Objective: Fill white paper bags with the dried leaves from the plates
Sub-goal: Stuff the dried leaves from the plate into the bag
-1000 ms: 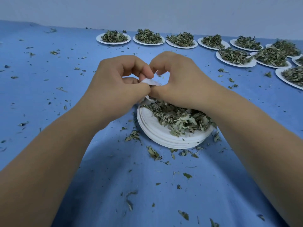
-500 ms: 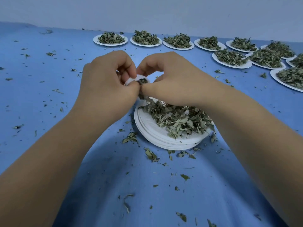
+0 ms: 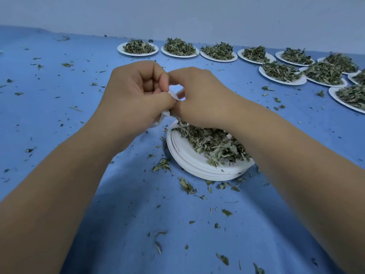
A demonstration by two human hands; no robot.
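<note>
A: The dried leaves point(image 3: 213, 143) sit on the near plate point(image 3: 189, 165) — where's the bag?

B: Just above its far edge. The left hand point(image 3: 134, 95) and right hand point(image 3: 199, 97) both pinch the white paper bag point(image 3: 172, 94), fingers curled at its mouth. Work over the plate — spills should land there. More full plates point(image 3: 138, 54) wait beyond.

Wall: a plain, pale grey-white wall point(image 3: 197, 14) runs across the whole top of the view, smooth and bare.
Surface: a wide surface point(image 3: 49, 125) covered in blue cloth fills everything below the wall.
Meeting line: the far edge of the cloth touches the foot of the wall, sitting higher in view on the left.
Cloth: soft folds fan out near the bottom centre.
Light: soft, even and cool; a dim shadow point(image 3: 177, 224) darkens the cloth at bottom centre.
</note>
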